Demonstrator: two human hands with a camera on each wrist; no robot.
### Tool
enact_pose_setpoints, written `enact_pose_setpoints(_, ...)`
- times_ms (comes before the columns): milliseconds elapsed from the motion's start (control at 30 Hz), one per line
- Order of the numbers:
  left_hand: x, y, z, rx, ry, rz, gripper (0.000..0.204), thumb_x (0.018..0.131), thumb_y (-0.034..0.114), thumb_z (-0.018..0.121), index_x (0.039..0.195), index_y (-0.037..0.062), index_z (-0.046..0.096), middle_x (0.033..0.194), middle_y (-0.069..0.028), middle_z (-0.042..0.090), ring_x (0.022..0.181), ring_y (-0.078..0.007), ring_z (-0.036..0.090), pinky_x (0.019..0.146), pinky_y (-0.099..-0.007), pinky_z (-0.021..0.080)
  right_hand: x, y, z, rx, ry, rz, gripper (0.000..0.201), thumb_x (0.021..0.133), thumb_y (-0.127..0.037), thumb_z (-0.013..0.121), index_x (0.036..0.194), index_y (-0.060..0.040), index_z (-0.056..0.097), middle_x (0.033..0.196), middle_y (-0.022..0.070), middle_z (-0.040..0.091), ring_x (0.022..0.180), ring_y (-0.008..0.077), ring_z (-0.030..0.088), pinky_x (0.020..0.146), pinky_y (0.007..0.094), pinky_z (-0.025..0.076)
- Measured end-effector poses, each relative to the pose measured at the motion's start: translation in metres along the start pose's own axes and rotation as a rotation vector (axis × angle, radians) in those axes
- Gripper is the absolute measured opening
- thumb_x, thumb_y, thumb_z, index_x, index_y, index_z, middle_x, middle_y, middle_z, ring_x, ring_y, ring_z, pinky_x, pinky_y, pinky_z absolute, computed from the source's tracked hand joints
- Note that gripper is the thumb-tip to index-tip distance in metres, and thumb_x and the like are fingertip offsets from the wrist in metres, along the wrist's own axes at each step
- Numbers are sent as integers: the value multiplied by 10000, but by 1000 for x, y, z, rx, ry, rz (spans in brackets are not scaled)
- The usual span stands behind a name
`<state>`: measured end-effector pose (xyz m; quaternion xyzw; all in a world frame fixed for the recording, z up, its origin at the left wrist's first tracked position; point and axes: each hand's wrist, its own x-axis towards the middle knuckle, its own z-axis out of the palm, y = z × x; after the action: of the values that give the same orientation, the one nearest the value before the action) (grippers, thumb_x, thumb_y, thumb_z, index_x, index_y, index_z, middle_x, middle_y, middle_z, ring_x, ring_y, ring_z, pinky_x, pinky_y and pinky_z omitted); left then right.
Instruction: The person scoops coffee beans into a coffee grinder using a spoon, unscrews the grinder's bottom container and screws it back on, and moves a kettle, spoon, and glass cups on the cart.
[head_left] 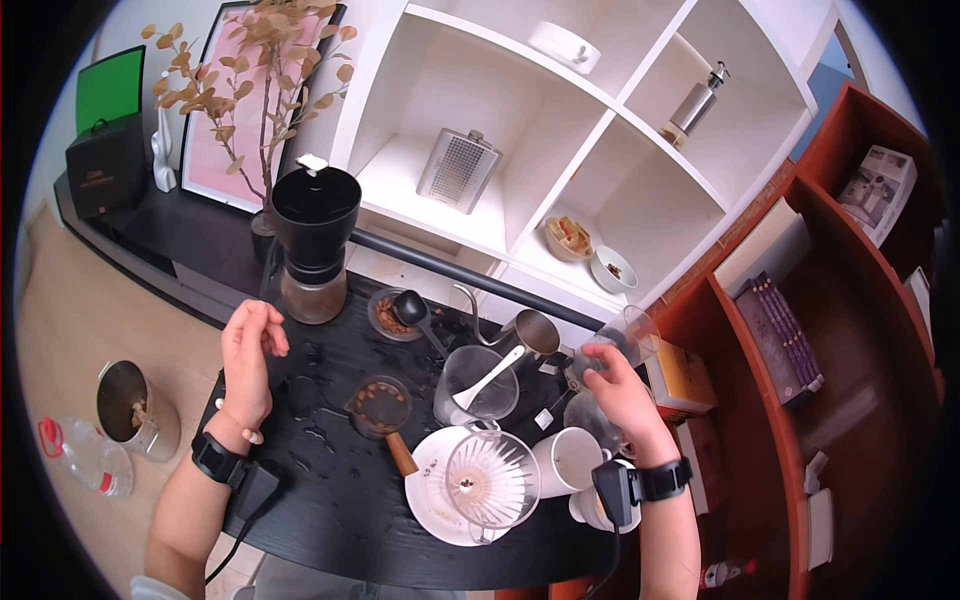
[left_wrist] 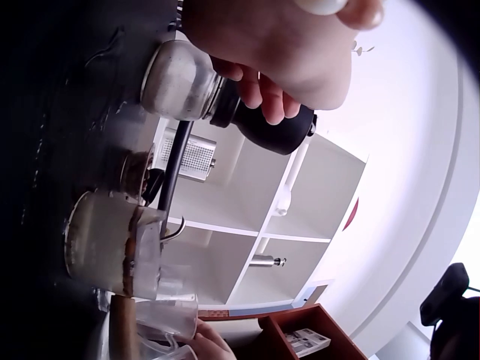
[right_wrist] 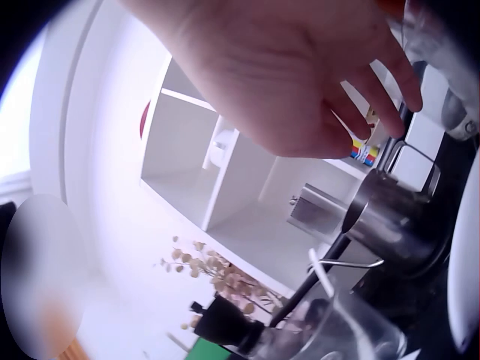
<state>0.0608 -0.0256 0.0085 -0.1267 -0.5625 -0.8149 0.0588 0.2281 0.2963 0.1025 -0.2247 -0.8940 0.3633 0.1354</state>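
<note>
The likeliest mishap sits at the right hand (head_left: 622, 392): it pinches a clear glass (head_left: 628, 335) by the rim, tilted over the crowded far-right part of the tabletop (head_left: 330, 500), and a slip of the fingers (right_wrist: 375, 82) could drop it onto the steel gooseneck kettle (head_left: 530, 332) just to its left or the white mugs (head_left: 567, 458) just beneath its wrist. Water drops scattered on the dark tabletop between the hands could make anything set down there slide. A sweep of the right forearm could also catch the glass dripper (head_left: 490, 478) on its white plate, near that wrist on the inner side. The left hand (head_left: 247, 362) hovers with fingers loosely curled, holding nothing, just short of the black coffee grinder (head_left: 315, 245) beyond its fingertips; a careless nudge could tip that tall grinder. A small dish of coffee beans (head_left: 378, 405) with a wooden handle lies between the hands.
</note>
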Motion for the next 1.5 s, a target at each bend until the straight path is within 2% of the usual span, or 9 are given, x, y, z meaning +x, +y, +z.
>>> enact_pose_setpoints(100,3,2,-7,-10,52,2,261,867,276,378,699,93,457,535,25,427,495,-41,382,487,-164,300,24,16,7,-216,-36,-20,318,755,-64,490,1069,-20,460,1057,150,488,852,239,532,778,295,408)
enact_pose_setpoints(167,3,0,-7,-29,65,-22,261,867,277,377,697,94,455,532,25,423,493,-41,380,487,-164,299,40,25,13,-444,-10,-175,307,753,-60,476,1055,-11,474,1050,188,493,902,316,514,808,346,397)
enact_pose_setpoints(300,2,-1,-6,-20,42,-56,263,864,280,379,688,98,451,521,28,415,481,-43,384,480,-166,297,59,32,22,-417,-113,-91,267,764,-72,459,1015,12,498,996,215,517,950,335,487,828,366,381)
enact_pose_setpoints(400,1,-2,-6,1,18,-63,266,861,286,381,686,100,456,520,28,420,475,-42,392,475,-168,296,61,32,24,-436,-169,-66,235,778,-107,463,966,24,515,854,197,563,803,285,557,738,341,427)
enact_pose_setpoints(467,0,-2,-5,14,-11,-46,274,859,291,384,677,102,463,520,30,425,479,-39,400,475,-167,295,53,20,22,-326,-238,137,253,813,-169,479,987,13,509,776,78,557,559,128,539,547,247,441)
enact_pose_setpoints(567,0,-3,-5,55,-41,-36,280,858,292,388,665,103,466,519,32,427,481,-39,406,477,-167,296,50,28,21,-236,-250,164,231,818,-187,484,929,14,513,719,50,541,521,111,523,517,234,431)
enact_pose_setpoints(1000,0,-5,-4,25,-33,-56,292,861,257,399,641,86,489,499,25,433,478,-37,396,490,-167,295,40,23,24,-241,-223,142,245,803,-207,489,864,27,532,648,71,563,518,127,537,533,260,432)
enact_pose_setpoints(1167,0,-4,-4,29,-48,-56,291,862,253,399,643,84,490,502,25,438,475,-37,399,483,-163,295,39,12,22,-16,-326,356,123,838,-149,464,853,-31,496,679,17,512,580,95,499,543,218,423)
enact_pose_setpoints(1500,0,-7,-5,72,-69,-50,286,857,296,400,655,105,468,514,33,422,473,-35,399,473,-161,294,34,30,12,388,-324,346,132,848,-172,435,774,-69,470,655,-6,463,546,90,473,526,198,391)
